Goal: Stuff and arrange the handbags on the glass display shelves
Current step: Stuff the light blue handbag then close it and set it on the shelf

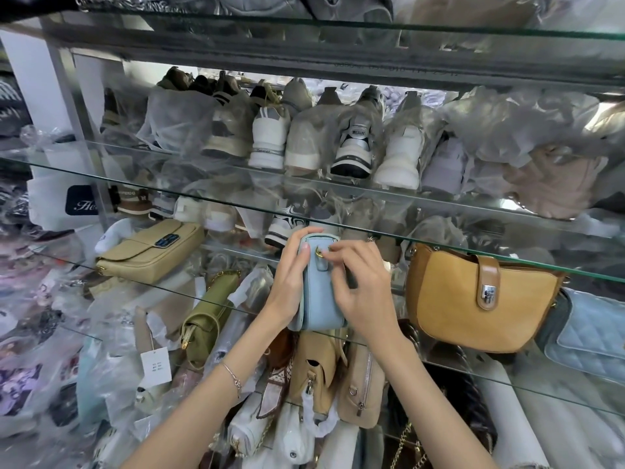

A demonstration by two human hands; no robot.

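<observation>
Head camera looks down at my blue bag (321, 299), at the front edge of the glass shelf (473, 372), between a tan bag (148, 252) and a brown bag (473, 299). Its long side points away from me. My left hand (291, 279) wraps round its left side and far end. My right hand (365, 292) pinches its small gold ring (319, 253).

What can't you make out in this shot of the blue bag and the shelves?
All head view.
- light blue handbag: its opening and filling, covered by the left hand and right hand.
- quilted bag: cut off by the right edge.
- paper tag: print too small.
- wrapped sneakers: blurred by plastic.
</observation>
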